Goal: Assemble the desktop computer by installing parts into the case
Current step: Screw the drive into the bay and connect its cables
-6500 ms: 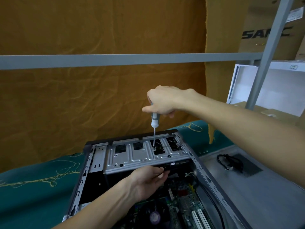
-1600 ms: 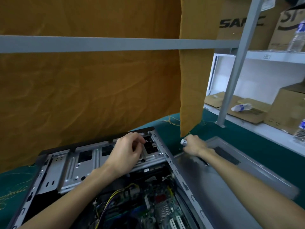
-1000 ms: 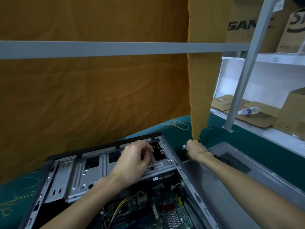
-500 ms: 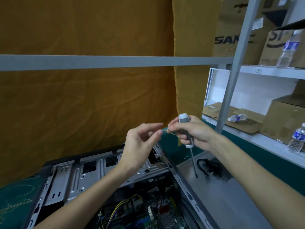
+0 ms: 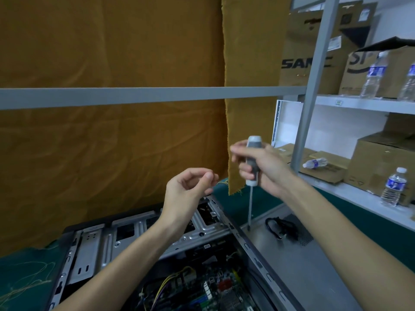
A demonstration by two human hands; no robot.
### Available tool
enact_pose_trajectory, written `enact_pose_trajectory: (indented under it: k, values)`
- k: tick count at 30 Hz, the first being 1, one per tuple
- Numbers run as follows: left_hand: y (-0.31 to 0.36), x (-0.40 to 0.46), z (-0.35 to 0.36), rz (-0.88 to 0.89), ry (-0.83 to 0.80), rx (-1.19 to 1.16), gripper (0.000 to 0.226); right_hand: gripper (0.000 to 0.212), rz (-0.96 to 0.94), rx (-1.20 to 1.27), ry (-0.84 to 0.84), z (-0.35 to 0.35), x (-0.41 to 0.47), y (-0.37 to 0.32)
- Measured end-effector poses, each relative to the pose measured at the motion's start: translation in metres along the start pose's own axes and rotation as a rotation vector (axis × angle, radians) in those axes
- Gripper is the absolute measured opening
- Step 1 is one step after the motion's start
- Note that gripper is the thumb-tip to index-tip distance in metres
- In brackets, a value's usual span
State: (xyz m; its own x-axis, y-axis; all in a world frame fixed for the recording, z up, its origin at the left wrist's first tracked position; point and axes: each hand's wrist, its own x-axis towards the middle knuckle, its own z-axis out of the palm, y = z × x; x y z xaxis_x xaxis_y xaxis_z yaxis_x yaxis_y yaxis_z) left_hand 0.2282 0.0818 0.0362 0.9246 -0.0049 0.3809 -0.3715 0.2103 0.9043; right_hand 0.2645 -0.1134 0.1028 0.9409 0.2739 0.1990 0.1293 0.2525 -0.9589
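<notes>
The open computer case lies on the green table, its silver drive cage at the far end and the motherboard below it. My left hand hovers above the cage with thumb and forefinger pinched together, apparently on a tiny screw that I cannot make out. My right hand grips the grey-handled screwdriver upright. Its tip points down, just above the case's side panel.
A black cable lies on the side panel. A grey horizontal bar crosses in front of an orange cloth. To the right a white shelf carries cardboard boxes and several water bottles.
My right hand picked the screwdriver up from beside the case and raised it. The left hand left the drive cage, met the right hand's fingers, then drew back with its fingers pinched.
</notes>
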Motion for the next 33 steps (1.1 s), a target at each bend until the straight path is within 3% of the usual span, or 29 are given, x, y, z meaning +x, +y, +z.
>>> enact_pose_trajectory:
  k: [3, 7, 14, 23, 28, 33]
  values:
    - [-0.01, -0.005, -0.009, -0.116, 0.002, -0.044, 0.017, 0.02, -0.125, 0.204, 0.205, 0.003, 0.008, -0.01]
    - [-0.019, -0.013, -0.019, -0.051, -0.021, 0.111, 0.016, 0.024, -0.158, 0.441, 0.425, 0.006, 0.018, -0.009]
    - [-0.023, -0.017, -0.017, -0.003, 0.049, 0.122, 0.012, 0.023, -0.084, 0.616, 0.468, 0.007, 0.022, 0.01]
    - [-0.036, -0.012, -0.013, 0.01, 0.11, 0.202, 0.009, 0.024, -0.055, 0.543, 0.571, 0.006, 0.027, 0.019]
    - [-0.048, 0.006, -0.017, 0.013, -0.087, 0.522, 0.02, 0.028, -0.081, 0.387, 0.396, 0.008, 0.028, 0.025]
    - [-0.062, 0.016, -0.015, 0.058, -0.145, 0.797, 0.014, 0.034, -0.131, 0.12, 0.165, 0.018, 0.03, 0.032]
